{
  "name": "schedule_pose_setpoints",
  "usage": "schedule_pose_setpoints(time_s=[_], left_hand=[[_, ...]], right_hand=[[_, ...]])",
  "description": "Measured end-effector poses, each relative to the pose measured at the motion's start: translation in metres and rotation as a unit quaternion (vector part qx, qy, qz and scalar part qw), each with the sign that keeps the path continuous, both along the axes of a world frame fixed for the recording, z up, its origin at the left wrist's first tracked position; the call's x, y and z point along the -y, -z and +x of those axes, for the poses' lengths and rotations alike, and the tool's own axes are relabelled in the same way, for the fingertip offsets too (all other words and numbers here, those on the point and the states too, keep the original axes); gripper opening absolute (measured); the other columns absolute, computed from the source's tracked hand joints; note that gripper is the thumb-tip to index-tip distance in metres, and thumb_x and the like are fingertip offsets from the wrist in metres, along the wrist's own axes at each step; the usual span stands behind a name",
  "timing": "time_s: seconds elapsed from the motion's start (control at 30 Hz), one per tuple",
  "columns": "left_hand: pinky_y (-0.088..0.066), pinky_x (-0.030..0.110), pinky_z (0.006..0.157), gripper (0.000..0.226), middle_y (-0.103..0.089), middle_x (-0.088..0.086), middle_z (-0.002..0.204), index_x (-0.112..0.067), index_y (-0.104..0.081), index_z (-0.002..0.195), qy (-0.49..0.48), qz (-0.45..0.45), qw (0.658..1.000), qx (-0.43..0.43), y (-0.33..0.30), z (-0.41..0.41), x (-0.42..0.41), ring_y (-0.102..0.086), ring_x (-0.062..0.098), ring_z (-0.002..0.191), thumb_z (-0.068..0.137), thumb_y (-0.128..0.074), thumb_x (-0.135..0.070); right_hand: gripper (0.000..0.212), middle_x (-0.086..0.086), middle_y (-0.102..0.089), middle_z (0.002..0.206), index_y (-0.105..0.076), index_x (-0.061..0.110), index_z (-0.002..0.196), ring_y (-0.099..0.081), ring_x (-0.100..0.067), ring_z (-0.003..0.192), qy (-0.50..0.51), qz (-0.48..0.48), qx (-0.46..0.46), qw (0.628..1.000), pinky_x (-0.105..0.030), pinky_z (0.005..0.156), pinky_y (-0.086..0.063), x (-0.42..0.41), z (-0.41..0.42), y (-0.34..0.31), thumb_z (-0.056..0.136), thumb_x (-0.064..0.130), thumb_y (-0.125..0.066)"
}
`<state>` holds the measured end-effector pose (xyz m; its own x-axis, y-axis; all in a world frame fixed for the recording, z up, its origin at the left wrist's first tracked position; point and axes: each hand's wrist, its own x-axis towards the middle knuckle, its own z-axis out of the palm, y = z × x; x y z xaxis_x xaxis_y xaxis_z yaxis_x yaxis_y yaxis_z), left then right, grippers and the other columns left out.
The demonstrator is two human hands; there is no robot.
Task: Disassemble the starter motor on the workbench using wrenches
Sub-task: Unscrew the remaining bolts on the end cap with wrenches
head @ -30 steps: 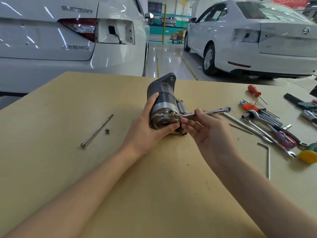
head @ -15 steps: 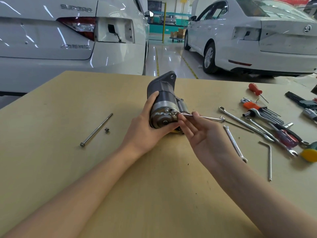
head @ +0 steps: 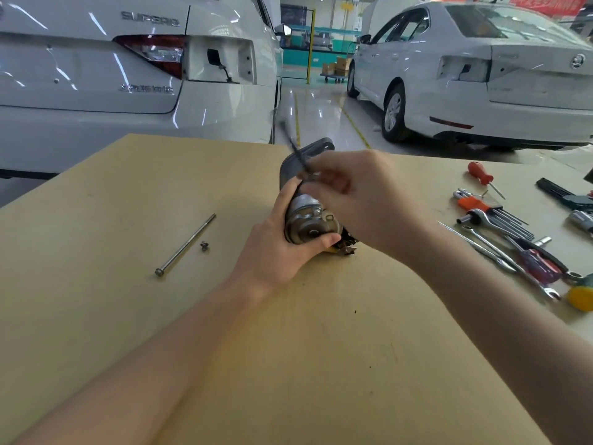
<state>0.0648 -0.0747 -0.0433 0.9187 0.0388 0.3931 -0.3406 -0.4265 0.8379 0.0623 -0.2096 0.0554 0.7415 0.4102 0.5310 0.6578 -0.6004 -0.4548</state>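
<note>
The starter motor [head: 307, 223] lies on the tan workbench [head: 134, 194], its round metal end cap facing me. My left hand [head: 272, 252] grips that end, thumb across the cap's lower edge. Just above the motor body my right hand [head: 362, 194] pinches a thin metal rod [head: 293, 146]. The rod is blurred by motion and points up and to the left. Its lower end is hidden in my fingers. The motor's dark mounting flange [head: 317, 147] shows behind my right hand.
A long bolt [head: 186, 244] and a small screw [head: 203, 245] lie left of the motor. At the right are a red screwdriver [head: 479, 173], a hex key set [head: 484, 205], several wrenches [head: 503, 252] and a yellow object [head: 580, 297]. Two white cars stand beyond the bench.
My right hand let the wrench drop onto the bench, pinched a thin rod at the motor's end and swung up over the motor with it. My left hand kept its grip.
</note>
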Motion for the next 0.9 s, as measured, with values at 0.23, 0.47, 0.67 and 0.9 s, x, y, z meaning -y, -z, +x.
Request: schedule_pose_setpoints(time_s=[0.23, 0.47, 0.67, 0.9], left_hand=[[-0.038, -0.001, 0.062, 0.037, -0.059, -0.024, 0.075, -0.042, -0.050, 0.085, -0.025, 0.019, 0.999, -0.024, 0.000, 0.000, 0.000, -0.053, -0.023, 0.073, 0.064, -0.080, -0.046], [-0.043, 0.003, 0.082, 0.095, -0.066, -0.022, 0.107, -0.048, -0.030, 0.143, 0.011, -0.014, 1.000, -0.003, 0.000, -0.001, 0.001, -0.061, -0.012, 0.096, 0.066, -0.085, -0.043], [-0.039, -0.003, 0.077, 0.102, -0.053, -0.037, 0.100, -0.045, -0.030, 0.144, 0.012, -0.010, 1.000, 0.008, -0.004, -0.003, 0.003, -0.054, -0.024, 0.089, 0.054, -0.072, -0.064], [-0.039, -0.003, 0.077, 0.097, -0.059, -0.027, 0.100, -0.045, -0.030, 0.144, 0.000, 0.004, 1.000, 0.014, 0.000, 0.001, 0.001, -0.057, -0.017, 0.095, 0.063, -0.082, -0.049]], right_hand=[[0.017, 0.004, -0.064, 0.090, -0.073, 0.017, 0.102, -0.053, -0.013, 0.080, -0.083, -0.190, 0.044, 0.977, -0.025, 0.075, -0.043, -0.015, -0.002, -0.014, 0.089, 0.018, -0.062], [0.008, -0.010, -0.065, 0.072, -0.063, 0.004, 0.087, -0.065, -0.021, 0.069, -0.078, 0.468, -0.292, 0.830, -0.029, 0.070, -0.057, 0.024, -0.023, 0.027, 0.092, 0.007, -0.057], [0.012, -0.014, -0.067, 0.071, -0.060, -0.001, 0.083, -0.070, -0.021, 0.067, -0.048, 0.631, -0.450, 0.630, -0.025, 0.061, -0.058, 0.027, -0.025, 0.050, 0.091, -0.001, -0.051], [0.012, -0.015, -0.069, 0.069, -0.060, -0.001, 0.082, -0.071, -0.022, 0.063, -0.007, 0.664, -0.447, 0.600, -0.025, 0.058, -0.058, 0.028, -0.025, 0.052, 0.089, -0.005, -0.050]])
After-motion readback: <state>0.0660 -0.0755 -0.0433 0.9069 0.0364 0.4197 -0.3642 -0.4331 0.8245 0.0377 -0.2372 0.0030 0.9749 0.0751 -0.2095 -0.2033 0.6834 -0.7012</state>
